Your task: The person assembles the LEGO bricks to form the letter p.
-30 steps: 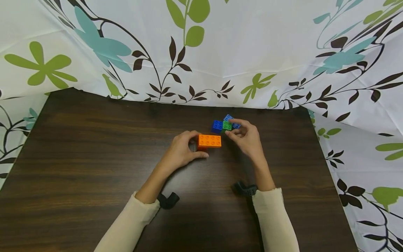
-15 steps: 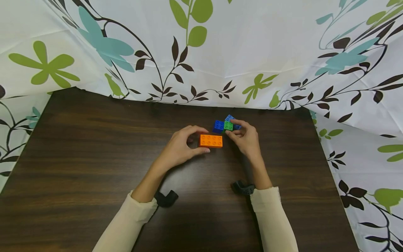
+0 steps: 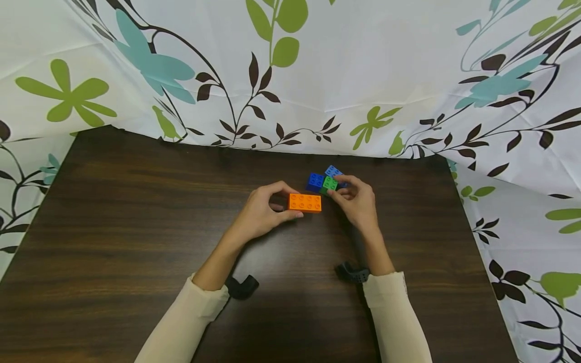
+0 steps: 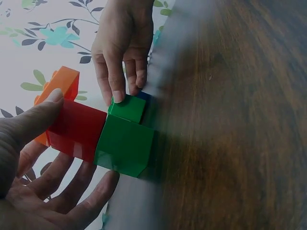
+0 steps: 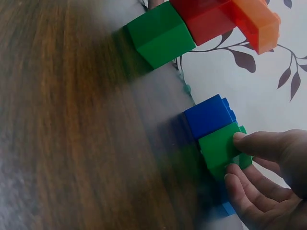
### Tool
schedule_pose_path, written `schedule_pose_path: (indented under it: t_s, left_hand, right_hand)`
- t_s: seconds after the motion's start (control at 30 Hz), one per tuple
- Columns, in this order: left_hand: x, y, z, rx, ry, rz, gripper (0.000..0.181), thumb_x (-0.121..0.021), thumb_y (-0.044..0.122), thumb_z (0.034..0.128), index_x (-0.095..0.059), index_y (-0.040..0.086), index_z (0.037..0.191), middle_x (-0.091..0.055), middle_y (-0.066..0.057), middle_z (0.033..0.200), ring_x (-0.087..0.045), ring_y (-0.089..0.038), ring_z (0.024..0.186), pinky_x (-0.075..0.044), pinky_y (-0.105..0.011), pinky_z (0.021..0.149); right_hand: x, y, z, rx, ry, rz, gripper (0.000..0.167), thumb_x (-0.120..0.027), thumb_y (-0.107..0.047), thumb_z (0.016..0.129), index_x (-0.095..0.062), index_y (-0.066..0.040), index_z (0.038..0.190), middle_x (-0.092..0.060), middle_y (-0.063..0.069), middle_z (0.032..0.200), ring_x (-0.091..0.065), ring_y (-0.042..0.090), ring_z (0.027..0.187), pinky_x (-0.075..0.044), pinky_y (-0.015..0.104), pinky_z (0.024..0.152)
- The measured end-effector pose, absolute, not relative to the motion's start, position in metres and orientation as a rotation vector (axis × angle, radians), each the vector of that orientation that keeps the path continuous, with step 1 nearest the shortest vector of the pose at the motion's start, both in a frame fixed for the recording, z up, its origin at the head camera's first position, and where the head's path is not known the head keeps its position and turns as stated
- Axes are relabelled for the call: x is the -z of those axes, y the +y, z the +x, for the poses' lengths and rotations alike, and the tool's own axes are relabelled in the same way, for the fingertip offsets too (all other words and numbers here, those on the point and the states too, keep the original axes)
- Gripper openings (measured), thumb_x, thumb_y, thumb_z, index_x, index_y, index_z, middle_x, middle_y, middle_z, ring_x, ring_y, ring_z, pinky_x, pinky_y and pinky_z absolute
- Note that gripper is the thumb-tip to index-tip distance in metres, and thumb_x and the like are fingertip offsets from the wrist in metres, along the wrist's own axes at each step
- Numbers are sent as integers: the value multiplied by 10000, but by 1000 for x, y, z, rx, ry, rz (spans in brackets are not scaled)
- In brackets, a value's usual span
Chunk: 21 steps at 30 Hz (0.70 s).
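Note:
My left hand (image 3: 258, 209) holds a stack of toy building bricks between thumb and fingers. An orange brick (image 3: 305, 202) tops it, with a red brick (image 4: 79, 128) in the middle and a large green brick (image 4: 124, 147) lowest, on or close to the table. To the right, my right hand (image 3: 358, 201) pinches a small green brick (image 3: 329, 184) between thumb and fingertips. A dark blue brick (image 3: 315, 182) stands close beside that green one. Behind it lies a light blue brick (image 3: 333, 171), partly hidden by my right fingers.
All the bricks are on a dark wood-grain table (image 3: 136, 227), towards its back edge. A white curtain (image 3: 363, 50) with leaf and bird prints hangs behind and at the sides. Black straps with mounts (image 3: 242, 287) sit at both wrists.
My left hand has shifted its hold slightly, its index finger reaching further along the stack, which shows less red from above. The small green brick has turned a little in my right fingers.

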<state>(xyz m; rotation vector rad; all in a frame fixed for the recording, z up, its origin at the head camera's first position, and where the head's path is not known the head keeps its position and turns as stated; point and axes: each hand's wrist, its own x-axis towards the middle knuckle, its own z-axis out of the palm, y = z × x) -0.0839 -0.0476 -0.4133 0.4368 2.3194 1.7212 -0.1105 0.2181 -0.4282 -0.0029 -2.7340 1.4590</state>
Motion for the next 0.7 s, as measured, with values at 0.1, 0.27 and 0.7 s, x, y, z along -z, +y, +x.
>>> schedule_pose_path:
  t_s: [0.1,0.27,0.7]
  left_hand:
    - [413,-48,-84,-1736,2312,440,375,-927,168,862,-749,109,1186,-738,-119,1269,-687,-299,1203,-660,-391,883]
    - [415,-48,-85,-1743,2340,459,364,-940,190,848,-763,120,1158,-762,-109,1199,-697,-294,1101,-644,-377,800]
    - [418,-49,-86,-1744,2373,494,357,-956,205,828,-770,125,1122,-791,-82,1121,-707,-269,1048,-560,-491,961]
  right_hand:
    - [426,219,-108,-1464,-2727,-15,349,-839,-79,937,-737,-14,1265,-768,232,1095,-698,164,810,-560,107,699]
    - [421,221,-106,-1464,-2723,-2,364,-833,-87,945,-732,-22,1289,-763,244,1076,-696,183,826,-561,103,712]
    - [395,217,-99,-1508,-2653,65,356,-836,-61,934,-747,-16,1276,-750,273,1023,-668,61,789,-570,119,730]
